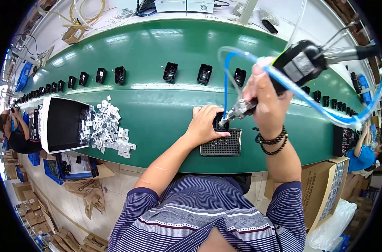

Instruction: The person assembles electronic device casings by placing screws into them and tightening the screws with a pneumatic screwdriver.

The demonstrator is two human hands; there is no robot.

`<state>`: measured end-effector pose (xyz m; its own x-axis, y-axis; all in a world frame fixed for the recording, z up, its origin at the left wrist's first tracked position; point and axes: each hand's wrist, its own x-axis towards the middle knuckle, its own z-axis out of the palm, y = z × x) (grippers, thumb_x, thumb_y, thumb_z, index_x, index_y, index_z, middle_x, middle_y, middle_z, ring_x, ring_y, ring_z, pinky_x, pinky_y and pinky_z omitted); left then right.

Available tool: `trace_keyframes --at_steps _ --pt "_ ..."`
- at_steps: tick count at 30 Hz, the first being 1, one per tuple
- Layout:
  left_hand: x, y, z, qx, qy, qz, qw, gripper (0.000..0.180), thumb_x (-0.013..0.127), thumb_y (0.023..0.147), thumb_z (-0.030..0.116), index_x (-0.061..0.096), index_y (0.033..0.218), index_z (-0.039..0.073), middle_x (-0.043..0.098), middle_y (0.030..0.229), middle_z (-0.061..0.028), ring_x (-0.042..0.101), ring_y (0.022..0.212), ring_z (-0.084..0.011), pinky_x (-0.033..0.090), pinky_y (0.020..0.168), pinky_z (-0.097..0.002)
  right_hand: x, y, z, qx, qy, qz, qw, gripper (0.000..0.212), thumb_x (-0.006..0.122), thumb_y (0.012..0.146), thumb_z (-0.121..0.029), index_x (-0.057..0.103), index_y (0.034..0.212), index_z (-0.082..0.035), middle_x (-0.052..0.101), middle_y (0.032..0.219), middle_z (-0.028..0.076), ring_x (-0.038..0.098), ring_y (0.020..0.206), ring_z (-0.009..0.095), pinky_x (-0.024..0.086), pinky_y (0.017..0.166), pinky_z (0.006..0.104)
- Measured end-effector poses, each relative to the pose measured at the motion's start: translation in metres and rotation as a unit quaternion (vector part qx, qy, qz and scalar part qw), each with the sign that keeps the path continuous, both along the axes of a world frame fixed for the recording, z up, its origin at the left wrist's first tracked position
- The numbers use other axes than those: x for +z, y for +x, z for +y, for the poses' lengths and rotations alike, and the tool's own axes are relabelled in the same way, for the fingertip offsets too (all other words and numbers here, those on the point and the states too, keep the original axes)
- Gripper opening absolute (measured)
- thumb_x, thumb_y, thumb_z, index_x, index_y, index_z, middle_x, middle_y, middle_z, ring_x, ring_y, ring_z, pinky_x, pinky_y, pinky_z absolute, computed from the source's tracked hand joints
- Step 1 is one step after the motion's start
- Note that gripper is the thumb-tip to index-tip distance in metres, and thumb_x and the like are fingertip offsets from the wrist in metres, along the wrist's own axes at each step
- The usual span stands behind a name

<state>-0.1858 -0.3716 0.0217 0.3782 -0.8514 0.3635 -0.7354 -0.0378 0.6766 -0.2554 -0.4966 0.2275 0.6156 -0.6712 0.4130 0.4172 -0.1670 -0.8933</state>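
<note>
At left, metal plates [108, 126] lie on the green desk [157, 119]. The grip of the left hand [204, 124] pinches a black housing [219, 122] beside a grey tray [221, 149]; that of the right hand [267, 100] encloses a power screwdriver [298, 65], tip at the housing.

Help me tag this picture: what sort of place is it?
Probably a factory assembly workshop: a long green workbench bears a row of similar black housings, and the right hand holds a black tool.
</note>
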Motion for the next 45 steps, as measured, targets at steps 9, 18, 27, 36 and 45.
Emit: trace_keyframes --at_steps 9,18,27,36,45 --pt "0.001 0.000 -0.001 0.004 -0.032 -0.038 0.999 0.083 0.095 0.058 0.044 0.058 0.125 0.012 0.064 0.121 -0.0060 0.059 0.108 -0.0247 0.035 0.099 -0.0407 -0.013 -0.014 -0.001 0.028 -0.028 0.032 0.999 0.017 0.065 0.100 -0.008 0.056 0.112 0.000 0.052 0.064 0.002 0.049 0.048 0.010 0.044 0.046 0.0224" --pt "0.003 -0.001 0.001 0.007 -0.008 -0.019 1.000 0.081 0.094 0.059 0.043 0.058 0.124 0.012 0.063 0.119 -0.0063 0.059 0.107 -0.0250 0.035 0.098 -0.0404 -0.032 -0.017 0.000 0.007 0.021 0.043 0.999 0.017 0.067 0.099 -0.007 0.056 0.109 -0.001 0.053 0.066 0.003 0.050 0.048 0.010 0.046 0.046 0.0225" --pt "-0.005 0.001 -0.002 -0.007 -0.029 -0.016 0.999 0.080 0.094 0.061 0.043 0.058 0.126 0.013 0.062 0.121 -0.0065 0.058 0.107 -0.0255 0.034 0.098 -0.0401 -0.038 -0.016 0.005 0.014 0.014 0.051 0.998 0.015 0.068 0.099 -0.009 0.056 0.106 -0.002 0.055 0.067 0.003 0.051 0.048 0.011 0.045 0.047 0.0220" --pt "0.031 0.045 0.030 0.001 -0.004 0.068 0.998 0.084 0.092 0.070 0.030 0.053 0.142 0.010 0.054 0.144 -0.0114 0.052 0.131 -0.0297 0.034 0.110 -0.0450 0.039 -0.030 -0.016 0.024 0.054 -0.067 0.996 0.010 0.066 0.099 -0.008 0.061 0.099 0.000 0.056 0.065 0.002 0.050 0.047 0.010 0.046 0.045 0.0234" --pt "0.032 0.249 0.093 0.177 0.132 -0.058 0.974 0.078 0.087 0.071 0.014 0.051 0.141 0.012 0.056 0.139 -0.0107 0.055 0.128 -0.0318 0.038 0.110 -0.0449 -0.011 -0.052 -0.010 -0.011 0.031 0.017 0.999 0.017 0.061 0.100 -0.008 0.053 0.113 -0.003 0.049 0.066 -0.001 0.041 0.048 0.008 0.039 0.045 0.0211"
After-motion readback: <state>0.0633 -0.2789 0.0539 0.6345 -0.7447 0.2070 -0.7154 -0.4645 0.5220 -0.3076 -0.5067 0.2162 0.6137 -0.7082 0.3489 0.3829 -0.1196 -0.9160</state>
